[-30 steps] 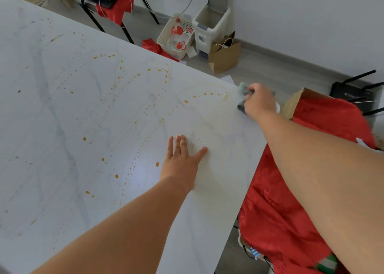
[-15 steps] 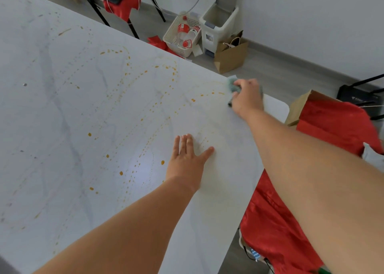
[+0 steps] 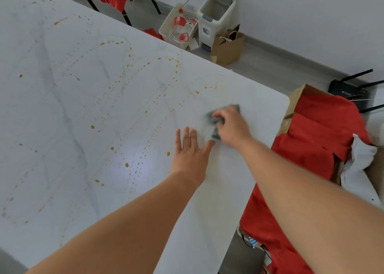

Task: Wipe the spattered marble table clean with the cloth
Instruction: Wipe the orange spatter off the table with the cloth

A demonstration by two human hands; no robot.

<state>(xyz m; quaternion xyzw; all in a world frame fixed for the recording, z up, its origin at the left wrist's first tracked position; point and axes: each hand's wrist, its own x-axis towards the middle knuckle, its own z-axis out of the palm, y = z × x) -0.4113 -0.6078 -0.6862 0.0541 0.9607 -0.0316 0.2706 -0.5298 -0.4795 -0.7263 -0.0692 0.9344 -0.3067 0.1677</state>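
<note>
You are mid-wipe near the table's (image 3: 270, 111) far right corner; your right hand (image 3: 231, 126) grips the bunched cloth (image 3: 214, 118) against the marble, just beyond the thumb of your left hand (image 3: 190, 151), which lies flat with fingers straight; orange spatter (image 3: 126, 165) left of that hand looks untouched, so sweep leftward next, I'd judge.

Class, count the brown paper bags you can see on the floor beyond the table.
1: a brown paper bag with handles stands on the floor beside the white bin. Others may be hidden behind the table.
</note>
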